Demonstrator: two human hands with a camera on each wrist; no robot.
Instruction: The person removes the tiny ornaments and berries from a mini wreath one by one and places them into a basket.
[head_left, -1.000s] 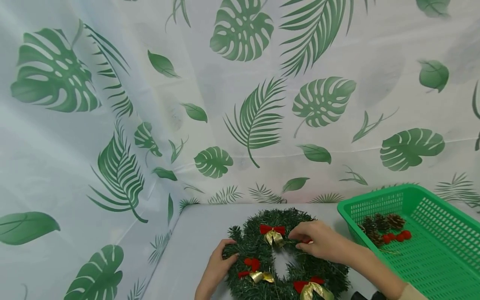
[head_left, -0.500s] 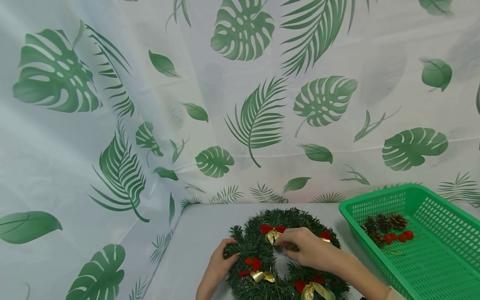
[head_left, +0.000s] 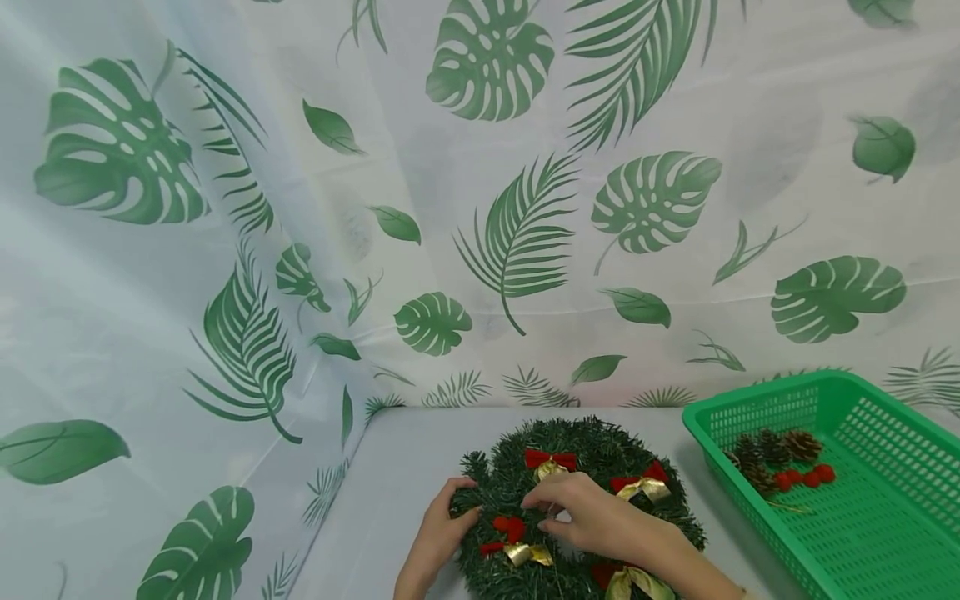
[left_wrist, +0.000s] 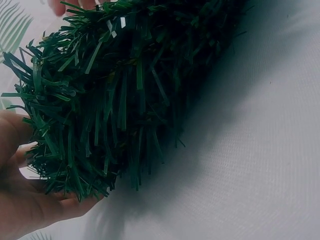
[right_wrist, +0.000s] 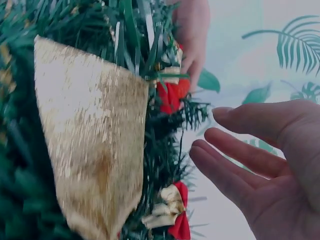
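A green tinsel wreath (head_left: 600, 442) lies on the table in the head view. My left hand (head_left: 438, 529) grips its left edge; the left wrist view shows fingers (left_wrist: 75, 205) against the green strands. Over the wreath's middle is my right hand (head_left: 600, 517), and in the right wrist view its thumb and fingers (right_wrist: 225, 170) stand apart with nothing between them. Red-and-gold bows sit at the top (head_left: 551, 460), right (head_left: 647, 483), lower left (head_left: 525, 552) and bottom (head_left: 633, 585) of the wreath. Small red balls (head_left: 510, 527) rest above the lower-left bow. My right hand hides part of the centre.
A green plastic basket (head_left: 892, 533) stands to the right of the wreath. Inside it are several pine cones (head_left: 802, 446) and red balls (head_left: 810, 478). A white leaf-print sheet (head_left: 525, 358) hangs behind the white table (head_left: 405, 450).
My right hand has moved left and down, from the wreath's right side to over its middle. The right-hand bow has come into view. My left hand keeps its place.
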